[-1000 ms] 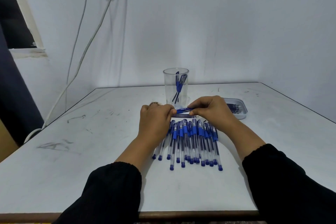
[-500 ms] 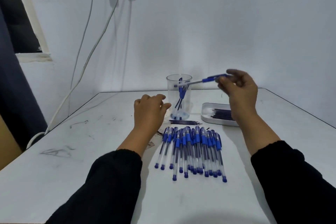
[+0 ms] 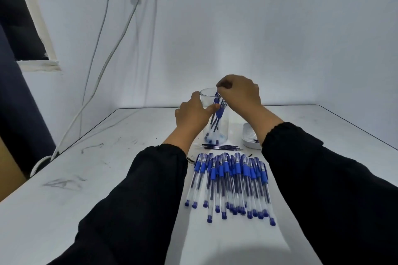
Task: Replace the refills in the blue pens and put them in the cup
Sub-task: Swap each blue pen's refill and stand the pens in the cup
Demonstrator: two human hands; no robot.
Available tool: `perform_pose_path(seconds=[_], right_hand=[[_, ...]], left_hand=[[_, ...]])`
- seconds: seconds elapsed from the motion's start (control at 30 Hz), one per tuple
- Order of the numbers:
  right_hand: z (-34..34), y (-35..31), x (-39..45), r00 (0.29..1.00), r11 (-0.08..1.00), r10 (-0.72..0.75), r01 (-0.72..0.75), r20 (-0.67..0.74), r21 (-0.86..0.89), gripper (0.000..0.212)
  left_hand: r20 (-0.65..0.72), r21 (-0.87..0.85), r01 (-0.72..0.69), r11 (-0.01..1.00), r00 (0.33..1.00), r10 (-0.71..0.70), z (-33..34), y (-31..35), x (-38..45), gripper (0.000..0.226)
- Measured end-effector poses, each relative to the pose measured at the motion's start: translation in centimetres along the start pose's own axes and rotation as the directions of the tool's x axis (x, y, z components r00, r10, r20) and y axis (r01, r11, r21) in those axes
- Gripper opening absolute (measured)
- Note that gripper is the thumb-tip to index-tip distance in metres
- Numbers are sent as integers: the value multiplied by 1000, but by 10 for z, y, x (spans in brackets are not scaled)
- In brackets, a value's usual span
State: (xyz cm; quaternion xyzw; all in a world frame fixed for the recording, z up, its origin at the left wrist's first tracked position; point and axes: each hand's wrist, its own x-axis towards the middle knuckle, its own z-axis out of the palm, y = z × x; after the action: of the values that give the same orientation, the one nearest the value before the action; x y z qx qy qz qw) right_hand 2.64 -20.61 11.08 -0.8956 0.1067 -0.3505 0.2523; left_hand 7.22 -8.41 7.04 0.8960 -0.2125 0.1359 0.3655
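Pinching a blue pen by its top at the cup rim, right hand grip closed w/ pen hanging inside; left hand wraps cup's side.

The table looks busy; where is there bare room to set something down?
Free: the table left of the left sleeve, and the far right corner beyond the tray. Crowded: the middle, where pens, loose refills and the cup sit.

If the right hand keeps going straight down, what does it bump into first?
Probably the pens already standing in the clear cup. The right hand hovers over its rim, fingers pointing down; exact depth is hard to judge.
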Motion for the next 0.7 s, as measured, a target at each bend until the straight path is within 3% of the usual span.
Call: perform_pose_path(seconds=[0.13,0.33,0.43,0.57,0.7], right_hand=[[6,5,-10,999,998,-46,47,19,-32,26],[-9,19,-31,993,990,-85,94,-80,103,26],[-14,35,-56,994,976,-24,47,-107,214,26],[-15,62,-90,998,968,65,-58,-22,246,25],[-14,84,-122,981,954,136,-167,136,248,23]], left_hand=[[-18,3,-6,1000,1000,6,1,-1,-2,63],[24,36,33,999,999,-34,-6,-12,-13,71],[56,33,44,998,997,-46,-10,-22,-29,59],[98,59,23,998,995,-28,-7,-40,-53,26],[75,88,67,994,994,-74,4,-50,-85,25]])
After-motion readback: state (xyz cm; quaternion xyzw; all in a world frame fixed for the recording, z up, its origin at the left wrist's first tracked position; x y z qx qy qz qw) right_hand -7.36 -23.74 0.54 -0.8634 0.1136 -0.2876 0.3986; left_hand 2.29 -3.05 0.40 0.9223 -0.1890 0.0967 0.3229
